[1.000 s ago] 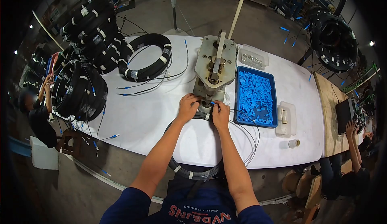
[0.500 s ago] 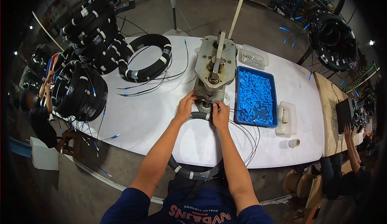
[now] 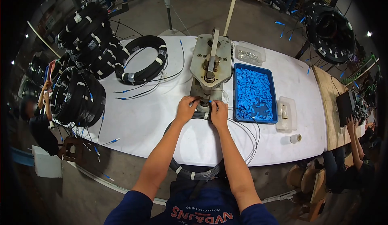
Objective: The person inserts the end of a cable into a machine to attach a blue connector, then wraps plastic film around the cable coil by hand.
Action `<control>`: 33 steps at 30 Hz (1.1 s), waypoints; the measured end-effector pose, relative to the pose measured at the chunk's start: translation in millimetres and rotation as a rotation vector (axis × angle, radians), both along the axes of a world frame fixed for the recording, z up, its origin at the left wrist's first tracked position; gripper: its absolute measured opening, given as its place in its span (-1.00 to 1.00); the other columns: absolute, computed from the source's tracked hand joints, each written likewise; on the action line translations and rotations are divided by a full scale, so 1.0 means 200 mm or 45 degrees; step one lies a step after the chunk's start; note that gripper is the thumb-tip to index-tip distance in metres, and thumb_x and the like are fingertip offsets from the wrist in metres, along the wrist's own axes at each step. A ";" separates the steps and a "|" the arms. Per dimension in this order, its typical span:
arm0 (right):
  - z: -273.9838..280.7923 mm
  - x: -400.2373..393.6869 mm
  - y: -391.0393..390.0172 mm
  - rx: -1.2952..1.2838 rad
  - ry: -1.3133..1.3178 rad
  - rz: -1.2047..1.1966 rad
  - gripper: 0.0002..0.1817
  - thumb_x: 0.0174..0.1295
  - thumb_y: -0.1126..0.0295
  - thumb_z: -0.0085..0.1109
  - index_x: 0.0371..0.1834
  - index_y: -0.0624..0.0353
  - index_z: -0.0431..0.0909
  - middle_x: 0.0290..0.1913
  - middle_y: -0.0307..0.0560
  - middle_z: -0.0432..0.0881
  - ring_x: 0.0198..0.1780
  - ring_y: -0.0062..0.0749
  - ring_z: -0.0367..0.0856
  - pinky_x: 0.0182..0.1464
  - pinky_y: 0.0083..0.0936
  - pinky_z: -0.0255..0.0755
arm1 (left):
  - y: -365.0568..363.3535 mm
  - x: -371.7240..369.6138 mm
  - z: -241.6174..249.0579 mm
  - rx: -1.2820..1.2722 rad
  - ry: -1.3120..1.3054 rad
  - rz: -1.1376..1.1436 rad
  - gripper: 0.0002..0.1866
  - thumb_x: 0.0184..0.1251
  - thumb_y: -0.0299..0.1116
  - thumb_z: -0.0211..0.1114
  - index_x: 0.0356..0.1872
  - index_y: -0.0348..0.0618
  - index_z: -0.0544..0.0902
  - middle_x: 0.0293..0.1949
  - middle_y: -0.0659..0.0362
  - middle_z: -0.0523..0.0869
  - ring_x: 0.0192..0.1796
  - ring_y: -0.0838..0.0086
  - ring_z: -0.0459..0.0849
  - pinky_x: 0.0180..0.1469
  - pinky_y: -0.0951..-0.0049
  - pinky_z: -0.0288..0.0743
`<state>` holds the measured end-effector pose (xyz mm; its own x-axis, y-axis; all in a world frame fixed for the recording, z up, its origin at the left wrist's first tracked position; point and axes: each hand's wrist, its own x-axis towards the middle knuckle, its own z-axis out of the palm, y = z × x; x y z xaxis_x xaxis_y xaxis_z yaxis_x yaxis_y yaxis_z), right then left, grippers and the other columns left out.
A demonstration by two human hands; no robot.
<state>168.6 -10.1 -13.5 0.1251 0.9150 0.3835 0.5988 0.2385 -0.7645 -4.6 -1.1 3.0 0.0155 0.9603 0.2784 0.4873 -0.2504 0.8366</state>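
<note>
A metal hand press (image 3: pixel 211 59) with a long lever stands in front of me. My left hand (image 3: pixel 187 109) is at the left of its lower die, fingers drawn together; what they hold, if anything, is hidden. From the right, my right hand (image 3: pixel 219 113) pinches a small blue connector (image 3: pixel 210 101) close to the die. Below both hands, a black cable coil (image 3: pixel 193 174) bound with white tape rests partly on the table and partly against my body. Its loose cable runs out to the right of my right hand.
Right of the press lie a blue tray (image 3: pixel 276 103) of blue connector parts, clear plastic boxes (image 3: pixel 292 124) and a white roll (image 3: pixel 296 138). Stacked black cable coils (image 3: pixel 87 35) crowd the table's left side. People (image 3: pixel 36 115) work at both sides.
My left hand has moved slightly in toward the die, and its fingers are more gathered. My right hand stays by the die with the blue connector. The view has shifted a little.
</note>
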 end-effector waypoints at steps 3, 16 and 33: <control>0.00 0.00 0.00 -0.008 0.011 -0.009 -0.78 0.40 0.31 0.10 -0.24 0.22 0.65 -0.25 -0.02 0.67 -0.13 -0.07 0.50 -0.05 -0.18 0.41 | 0.00 0.01 0.00 0.022 0.008 -0.010 -0.81 0.31 -0.43 0.29 -0.12 -0.21 0.76 -0.19 0.00 0.77 -0.05 0.16 0.68 0.07 0.29 0.50; 0.02 0.01 -0.01 -0.057 0.033 0.025 -0.80 0.39 0.36 0.09 -0.19 0.27 0.62 -0.19 0.03 0.66 -0.08 -0.05 0.49 0.01 -0.23 0.41 | 0.00 0.01 0.00 0.016 -0.029 0.005 -0.80 0.30 -0.38 0.34 -0.13 -0.23 0.76 -0.21 -0.03 0.76 -0.07 0.18 0.68 0.04 0.30 0.51; 0.06 0.01 -0.02 -0.118 0.085 0.055 -0.83 0.37 0.40 0.11 -0.18 0.28 0.62 -0.20 0.05 0.64 -0.10 -0.06 0.48 0.00 -0.25 0.39 | 0.00 0.02 -0.01 0.079 0.025 0.030 -0.82 0.26 -0.39 0.36 -0.16 -0.19 0.77 -0.26 0.02 0.76 -0.11 0.17 0.66 0.00 0.29 0.49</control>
<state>169.7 -14.2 -2.1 0.1073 0.9513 0.2891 0.5365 0.1894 -0.8223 -1.3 -0.4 1.6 -0.0010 0.9413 0.3376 0.5098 -0.2900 0.8099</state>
